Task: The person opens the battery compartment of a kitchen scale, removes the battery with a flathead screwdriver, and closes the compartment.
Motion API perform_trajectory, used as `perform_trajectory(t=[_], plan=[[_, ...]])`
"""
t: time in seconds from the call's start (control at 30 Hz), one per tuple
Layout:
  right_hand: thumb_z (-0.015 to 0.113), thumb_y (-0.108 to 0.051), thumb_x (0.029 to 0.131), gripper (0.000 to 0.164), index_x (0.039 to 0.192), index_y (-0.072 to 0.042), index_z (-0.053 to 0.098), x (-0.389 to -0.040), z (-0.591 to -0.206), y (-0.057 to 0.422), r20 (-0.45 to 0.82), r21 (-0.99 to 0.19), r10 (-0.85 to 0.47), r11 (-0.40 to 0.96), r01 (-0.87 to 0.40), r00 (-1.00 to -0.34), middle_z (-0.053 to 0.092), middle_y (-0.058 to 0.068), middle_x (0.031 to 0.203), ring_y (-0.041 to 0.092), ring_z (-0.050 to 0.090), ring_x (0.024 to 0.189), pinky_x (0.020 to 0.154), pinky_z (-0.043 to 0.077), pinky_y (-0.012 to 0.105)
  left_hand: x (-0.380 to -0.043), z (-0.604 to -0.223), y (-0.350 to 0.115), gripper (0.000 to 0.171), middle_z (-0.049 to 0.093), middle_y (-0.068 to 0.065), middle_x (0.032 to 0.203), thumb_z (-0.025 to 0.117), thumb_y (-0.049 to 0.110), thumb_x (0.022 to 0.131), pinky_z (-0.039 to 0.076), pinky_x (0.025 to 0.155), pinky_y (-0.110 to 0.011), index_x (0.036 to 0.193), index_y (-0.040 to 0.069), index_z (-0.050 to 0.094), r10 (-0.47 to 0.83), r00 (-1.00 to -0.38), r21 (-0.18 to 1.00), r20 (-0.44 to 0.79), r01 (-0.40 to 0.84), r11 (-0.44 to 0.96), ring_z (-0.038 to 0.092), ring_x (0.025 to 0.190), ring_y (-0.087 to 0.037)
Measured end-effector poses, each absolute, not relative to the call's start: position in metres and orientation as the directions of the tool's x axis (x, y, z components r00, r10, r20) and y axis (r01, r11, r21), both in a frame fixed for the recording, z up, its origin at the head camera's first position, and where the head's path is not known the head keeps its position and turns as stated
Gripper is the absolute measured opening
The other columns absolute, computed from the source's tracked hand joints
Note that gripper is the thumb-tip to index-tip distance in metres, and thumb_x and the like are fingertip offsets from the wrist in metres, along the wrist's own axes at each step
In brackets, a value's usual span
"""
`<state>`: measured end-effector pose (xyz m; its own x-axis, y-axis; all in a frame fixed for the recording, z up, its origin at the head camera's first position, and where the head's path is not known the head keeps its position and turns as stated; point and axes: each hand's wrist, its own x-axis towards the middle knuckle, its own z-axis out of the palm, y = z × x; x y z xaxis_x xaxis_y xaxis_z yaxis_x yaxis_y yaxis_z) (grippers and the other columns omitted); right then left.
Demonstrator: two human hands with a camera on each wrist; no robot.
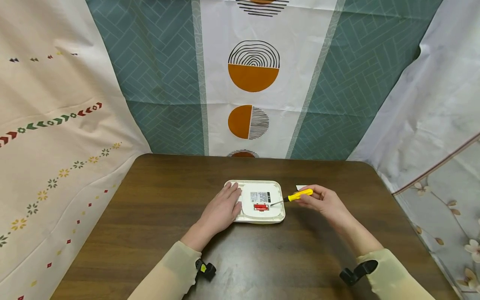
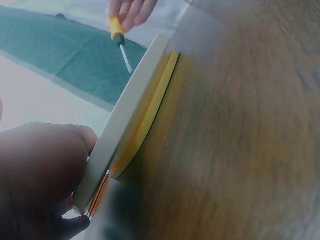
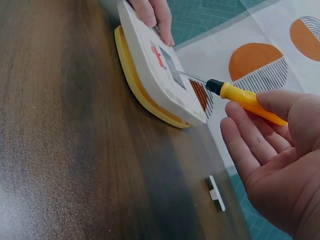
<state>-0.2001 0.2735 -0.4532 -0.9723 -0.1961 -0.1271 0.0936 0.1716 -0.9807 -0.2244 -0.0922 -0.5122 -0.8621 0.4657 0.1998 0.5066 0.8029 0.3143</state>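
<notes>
A white rounded-square device (image 1: 275, 214) lies on the table with its back up, showing a printed label (image 1: 258, 196) and a red battery (image 1: 261, 207) in an open slot. My left hand (image 1: 222, 205) rests on its left side, fingers stretched over the back. In my right hand (image 1: 318, 201) is a screwdriver (image 1: 300, 194) with a yellow handle, held between thumb and fingers. The thin shaft points left, its tip close to the right end of the battery in the head view. From the right wrist, the yellow lower side (image 3: 131, 82) of the device shows.
A small white plastic piece (image 3: 216, 194) lies on the brown wooden table (image 1: 161, 187), just right of the device and partly behind my right hand in the head view. Patterned cloths (image 1: 165, 75) hang behind the table and at both sides.
</notes>
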Motion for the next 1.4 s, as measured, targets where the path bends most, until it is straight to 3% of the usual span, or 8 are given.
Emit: perform_trajectory(t=[0.43, 0.63, 0.8, 0.9, 1.03, 1.17, 1.4], plan=[[0.075, -0.009, 0.107, 0.046, 0.141, 0.016, 0.058, -0.200, -0.458, 0.265, -0.086, -0.981, -0.204, 0.189, 0.047, -0.975, 0.073, 0.026, 0.131, 0.041, 0.076, 0.117, 0.108, 0.056, 0.055, -0.224, -0.512, -0.092, 0.053, 0.043, -0.016, 0.173, 0.058, 0.028, 0.116, 0.030, 0.133, -0.049, 0.161, 0.002, 0.055, 0.467, -0.865, 0.317, 0.186, 0.502, 0.804, 0.031, 0.165, -0.034], [0.079, -0.008, 0.103, 0.034, 0.131, 0.008, 0.068, -0.201, -0.454, 0.262, -0.024, -0.936, -0.188, 0.349, -0.045, -0.982, 0.074, 0.023, 0.123, 0.042, 0.077, 0.109, 0.099, 0.063, 0.048, -0.224, -0.510, -0.092, 0.052, 0.043, -0.018, 0.172, 0.057, 0.027, 0.116, 0.031, 0.132, -0.051, 0.161, 0.001, 0.055, 0.473, -0.860, 0.309, 0.190, 0.510, 0.803, 0.031, 0.164, -0.036], [0.085, -0.012, 0.099, 0.023, 0.120, -0.007, 0.077, -0.203, -0.444, 0.258, 0.077, -0.739, -0.196, 0.647, -0.188, -0.978, 0.076, 0.009, 0.112, 0.024, 0.071, 0.091, 0.079, 0.064, 0.030, -0.224, -0.509, -0.093, 0.053, 0.043, -0.018, 0.172, 0.058, 0.028, 0.116, 0.031, 0.132, -0.051, 0.161, 0.001, 0.055, 0.469, -0.862, 0.312, 0.192, 0.507, 0.804, 0.031, 0.164, -0.036], [0.086, -0.015, 0.098, 0.023, 0.119, -0.011, 0.079, -0.204, -0.439, 0.255, 0.124, -0.598, -0.230, 0.759, -0.258, -0.965, 0.077, 0.005, 0.111, 0.021, 0.064, 0.085, 0.074, 0.058, 0.030, -0.224, -0.509, -0.093, 0.053, 0.043, -0.018, 0.172, 0.058, 0.028, 0.116, 0.031, 0.132, -0.051, 0.161, 0.001, 0.055, 0.468, -0.862, 0.310, 0.194, 0.506, 0.804, 0.032, 0.164, -0.036], [0.089, -0.016, 0.096, 0.024, 0.118, -0.012, 0.083, -0.205, -0.435, 0.250, 0.189, -0.441, -0.314, 0.819, -0.366, -0.930, 0.079, 0.003, 0.112, 0.020, 0.064, 0.084, 0.076, 0.057, 0.037, -0.224, -0.510, -0.093, 0.053, 0.044, -0.018, 0.172, 0.059, 0.028, 0.115, 0.032, 0.132, -0.051, 0.160, 0.001, 0.056, 0.468, -0.861, 0.312, 0.200, 0.509, 0.803, 0.032, 0.164, -0.036], [0.092, -0.019, 0.092, 0.023, 0.113, -0.014, 0.084, -0.204, -0.434, 0.244, 0.247, -0.307, -0.395, 0.834, -0.458, -0.885, 0.076, -0.004, 0.101, 0.016, 0.065, 0.081, 0.073, 0.058, 0.040, -0.225, -0.510, -0.093, 0.053, 0.044, -0.019, 0.172, 0.060, 0.027, 0.115, 0.032, 0.131, -0.051, 0.160, 0.000, 0.056, 0.469, -0.860, 0.313, 0.201, 0.510, 0.801, 0.032, 0.164, -0.037], [0.093, -0.018, 0.092, 0.019, 0.107, -0.017, 0.083, -0.205, -0.437, 0.240, 0.284, -0.211, -0.447, 0.834, -0.510, -0.848, 0.069, -0.010, 0.093, 0.011, 0.065, 0.077, 0.069, 0.058, 0.040, -0.225, -0.511, -0.091, 0.053, 0.043, -0.018, 0.172, 0.058, 0.028, 0.116, 0.030, 0.132, -0.050, 0.161, 0.001, 0.055, 0.464, -0.865, 0.316, 0.193, 0.503, 0.805, 0.031, 0.165, -0.036]])
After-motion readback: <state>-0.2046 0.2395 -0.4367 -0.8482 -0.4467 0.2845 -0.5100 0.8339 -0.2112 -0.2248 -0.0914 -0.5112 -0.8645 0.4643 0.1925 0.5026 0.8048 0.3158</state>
